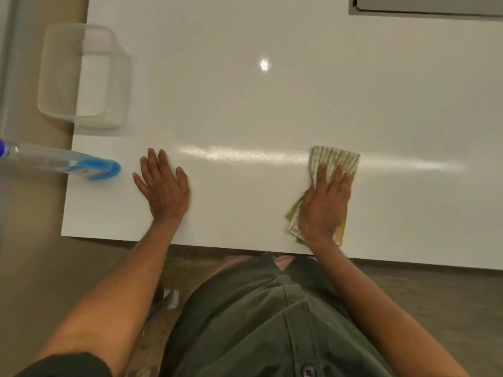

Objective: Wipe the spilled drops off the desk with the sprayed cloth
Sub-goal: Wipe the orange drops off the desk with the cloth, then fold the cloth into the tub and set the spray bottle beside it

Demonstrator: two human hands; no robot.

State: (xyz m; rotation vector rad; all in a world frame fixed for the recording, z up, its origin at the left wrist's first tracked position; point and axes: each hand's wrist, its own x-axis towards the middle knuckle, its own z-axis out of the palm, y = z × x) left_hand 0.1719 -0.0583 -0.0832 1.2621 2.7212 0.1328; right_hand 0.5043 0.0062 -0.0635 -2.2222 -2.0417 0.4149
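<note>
place: office or workroom, unsure | evidence: plain white desk (pixel 272 104), clear plastic bin (pixel 81 77), spray bottle (pixel 68 161)

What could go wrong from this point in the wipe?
The spray bottle lies with much of it past the desk's left edge; a nudge from the left hand might tip it off. The clear container also overhangs that edge. The right hand presses the cloth flat; no drops show, so spots may get missed.

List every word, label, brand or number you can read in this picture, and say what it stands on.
None can be read.
The spray bottle has a blue label patch, too blurred to make out.
The clear plastic container, the striped cloth and the white desk show no print.
</note>
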